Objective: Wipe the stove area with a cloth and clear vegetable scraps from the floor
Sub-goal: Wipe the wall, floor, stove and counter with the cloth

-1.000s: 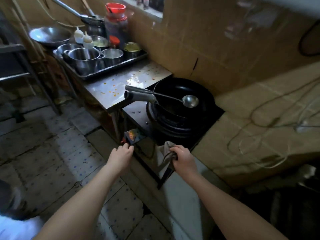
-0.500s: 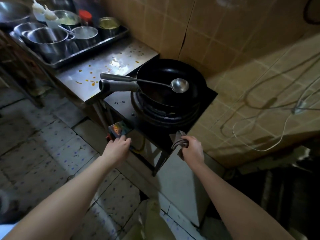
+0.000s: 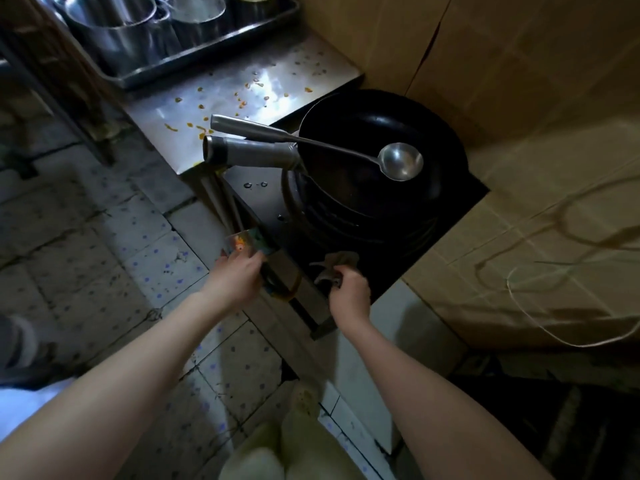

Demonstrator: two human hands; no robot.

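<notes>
- Right hand gripped a bunched cloth on the stove's front edge;
- Left hand, fingers curled, touched a colourful packet beside the stove;
- Ladle lay in the wok.

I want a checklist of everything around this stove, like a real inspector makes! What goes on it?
Surface: steel counter beside the stove is speckled with orange spills; the stove top is dark.
Job's things: grey cloth bunched at the stove's front edge; no vegetable scraps seen on the floor.
Clutter: black wok on the burner with a ladle inside; steel pots in a tray; a colourful card at the stove's corner.
Grippers: right hand grips the cloth; left hand touches the card.
Cables: loose white cable looped over the cardboard.
Surroundings: cardboard covers the wall and ledge; worn floor tiles.
</notes>
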